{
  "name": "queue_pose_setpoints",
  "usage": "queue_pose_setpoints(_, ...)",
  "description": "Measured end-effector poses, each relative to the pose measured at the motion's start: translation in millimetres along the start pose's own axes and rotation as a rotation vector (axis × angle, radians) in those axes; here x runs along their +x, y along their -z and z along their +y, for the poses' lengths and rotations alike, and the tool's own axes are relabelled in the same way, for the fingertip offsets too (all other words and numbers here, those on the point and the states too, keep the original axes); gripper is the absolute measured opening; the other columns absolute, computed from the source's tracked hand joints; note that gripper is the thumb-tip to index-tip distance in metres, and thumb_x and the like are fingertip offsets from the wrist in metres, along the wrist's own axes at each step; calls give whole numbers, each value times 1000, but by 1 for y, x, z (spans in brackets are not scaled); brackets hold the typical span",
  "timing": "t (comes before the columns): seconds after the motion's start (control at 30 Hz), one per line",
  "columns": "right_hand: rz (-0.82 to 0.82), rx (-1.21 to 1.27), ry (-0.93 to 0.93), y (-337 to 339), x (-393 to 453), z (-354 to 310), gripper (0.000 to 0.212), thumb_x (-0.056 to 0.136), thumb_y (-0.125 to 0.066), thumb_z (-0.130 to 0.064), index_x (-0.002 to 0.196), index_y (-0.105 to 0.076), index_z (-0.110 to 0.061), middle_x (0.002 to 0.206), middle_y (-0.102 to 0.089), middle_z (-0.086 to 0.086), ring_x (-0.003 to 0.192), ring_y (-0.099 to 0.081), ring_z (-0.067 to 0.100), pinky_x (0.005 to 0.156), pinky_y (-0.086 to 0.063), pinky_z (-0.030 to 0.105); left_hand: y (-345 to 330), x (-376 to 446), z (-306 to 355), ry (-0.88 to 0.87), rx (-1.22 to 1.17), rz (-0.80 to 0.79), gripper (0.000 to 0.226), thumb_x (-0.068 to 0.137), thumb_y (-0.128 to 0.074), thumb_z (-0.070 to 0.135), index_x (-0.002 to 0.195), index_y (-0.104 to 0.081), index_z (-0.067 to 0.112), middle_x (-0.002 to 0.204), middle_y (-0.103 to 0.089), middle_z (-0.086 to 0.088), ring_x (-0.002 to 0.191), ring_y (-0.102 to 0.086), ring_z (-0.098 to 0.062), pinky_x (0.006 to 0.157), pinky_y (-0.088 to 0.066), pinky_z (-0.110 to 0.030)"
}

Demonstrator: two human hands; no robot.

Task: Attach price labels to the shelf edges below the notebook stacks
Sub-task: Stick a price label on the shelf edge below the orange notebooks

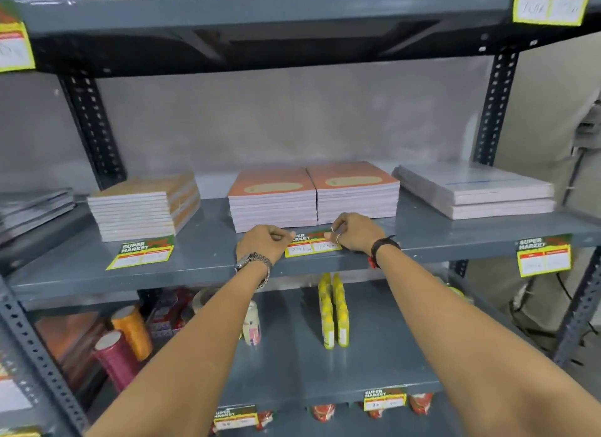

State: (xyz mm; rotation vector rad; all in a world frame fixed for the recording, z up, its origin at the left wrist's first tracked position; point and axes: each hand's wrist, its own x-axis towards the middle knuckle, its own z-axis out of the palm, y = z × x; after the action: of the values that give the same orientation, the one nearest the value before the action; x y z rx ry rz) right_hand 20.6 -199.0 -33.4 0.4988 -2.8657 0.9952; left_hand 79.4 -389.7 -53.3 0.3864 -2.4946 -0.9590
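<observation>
A yellow and green price label [313, 245] lies on the grey middle shelf [201, 264] in front of two orange notebook stacks [272, 198] [355, 191]. My left hand [264, 244] pinches the label's left end. My right hand [357, 232] grips its right end, fingers curled over the top corner. Another label [140, 253] lies on the shelf below a tan notebook stack [143, 205]. A third label [543, 255] hangs from the shelf edge under a white wrapped stack [474, 191].
Dark perforated uprights [496, 111] frame the shelf. Labels hang from the upper shelf [549, 1]. The lower shelf holds ribbon spools [131, 331], yellow bottles [333, 309] and a small white bottle [252, 322], with more labels on its edge [384, 399].
</observation>
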Motion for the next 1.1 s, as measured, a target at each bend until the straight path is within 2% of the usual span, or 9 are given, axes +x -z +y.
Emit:
queue_pose_setpoints(0.1,112,64,41,1,-1,1,8,80,-63,-31,80,-64,-23,90,-71,2,90,-64,23,76,-51,33,5,3,0,7,-114,-60,18,73,-71,46,71,-67,28,76,-67,10,79,-61,-11,72,-49,-24)
queue_pose_setpoints(0.13,147,95,65,2,-6,1,12,81,-64,-33,75,-62,-23,82,-69,0,85,-64,23,74,-51,33,7,2,1,-7,-184,-84,15,73,-72,41,71,-66,27,74,-67,9,79,-62,-11,69,-49,-20)
queue_pose_setpoints(0.23,171,146,168,9,-24,5,20,81,-64,-38,73,-61,-20,74,-66,1,77,-62,21,71,-49,34,18,-10,4,-77,-348,-124,8,75,-74,26,77,-69,20,74,-66,9,79,-61,-10,59,-45,-2)
queue_pose_setpoints(0.3,129,62,248,18,-40,13,20,82,-65,-36,75,-62,-17,77,-69,4,74,-60,21,68,-47,32,22,-23,3,-143,-337,-153,8,72,-76,30,73,-70,25,76,-69,9,78,-61,-8,64,-48,-6)
queue_pose_setpoints(0.37,84,-85,326,24,-56,21,22,82,-65,-37,77,-63,-15,78,-67,3,72,-58,19,67,-46,31,22,-36,-2,-236,-211,-161,11,67,-77,41,69,-71,32,76,-73,9,75,-63,-8,70,-52,-19)
queue_pose_setpoints(0.53,40,-222,409,24,-70,31,24,82,-67,-31,82,-64,-8,85,-59,5,75,-56,22,65,-40,29,16,-52,-2,-379,23,-75,24,63,-72,58,69,-73,35,59,-64,22,64,-57,-2,76,-46,-30)
queue_pose_setpoints(0.6,41,-216,410,23,-69,30,22,81,-68,-29,83,-64,-7,84,-55,1,76,-54,20,65,-40,30,16,-52,1,-367,38,-70,23,64,-74,55,69,-73,33,60,-64,22,64,-58,-4,69,-45,-24)
queue_pose_setpoints(0.7,46,-206,412,24,-68,31,21,82,-67,-27,83,-64,-7,88,-59,4,76,-52,18,65,-38,29,15,-52,1,-332,28,-66,23,64,-75,54,71,-74,31,64,-68,17,64,-57,-5,57,-40,-15)
queue_pose_setpoints(1.1,101,-209,387,20,-65,31,14,77,-71,-18,73,-67,-6,86,-66,9,79,-61,26,70,-53,37,7,-52,4,-237,-7,-48,21,64,-77,48,68,-73,28,63,-69,14,58,-53,10,51,-36,-12)
